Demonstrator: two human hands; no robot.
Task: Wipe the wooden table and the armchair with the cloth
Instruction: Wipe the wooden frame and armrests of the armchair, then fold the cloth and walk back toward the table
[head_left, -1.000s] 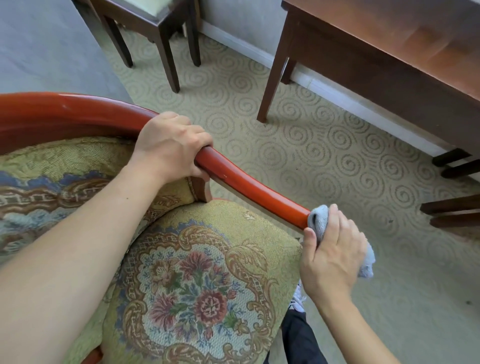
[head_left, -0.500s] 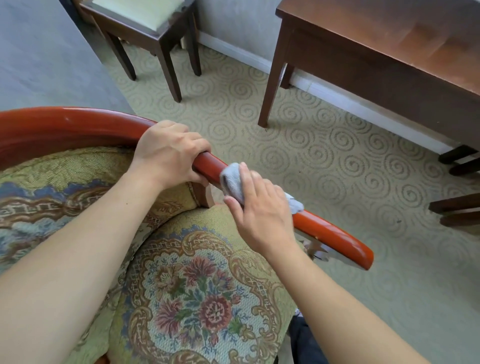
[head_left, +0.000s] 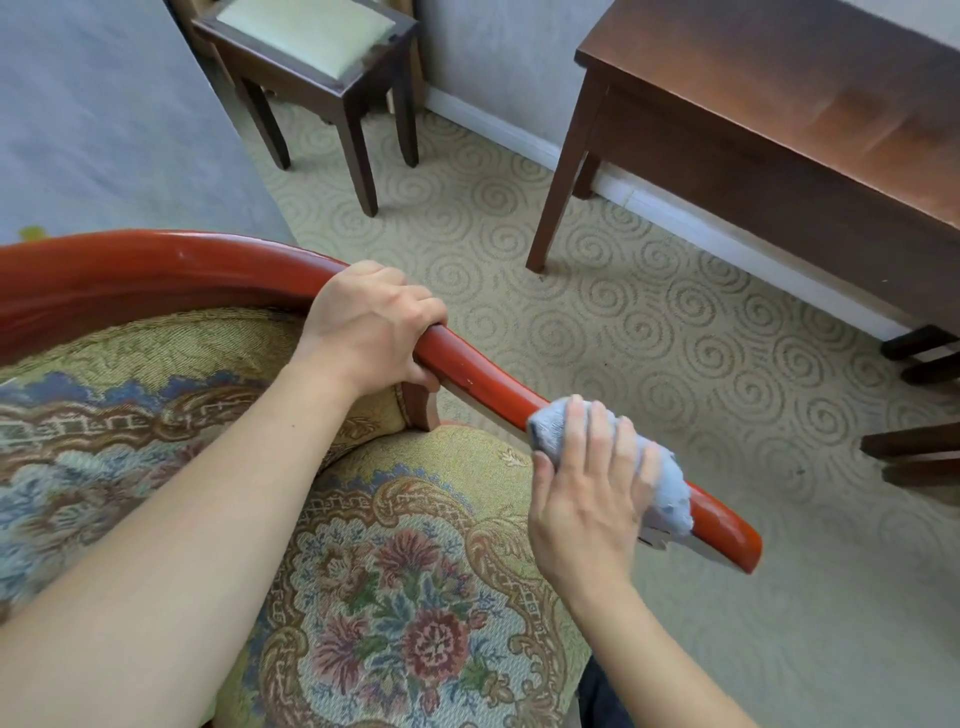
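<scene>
Step in hand: armchair rail. Right hand (head_left: 587, 499) is pressing the blue cloth (head_left: 660, 478) onto the red wooden armrest (head_left: 483, 379), fingers lightly curled over it. Left hand (head_left: 374, 327) is gripping the rail, bracing. Next: likely wiping toward the rail's tip. Wooden desk (head_left: 779, 104) is standing well apart.

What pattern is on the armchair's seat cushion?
Floral medallion on yellow-green, on the seat cushion, seen in the head view.

Cloth (head_left: 670, 488) under right hand (head_left: 587, 493) on armrest (head_left: 483, 374)
</scene>
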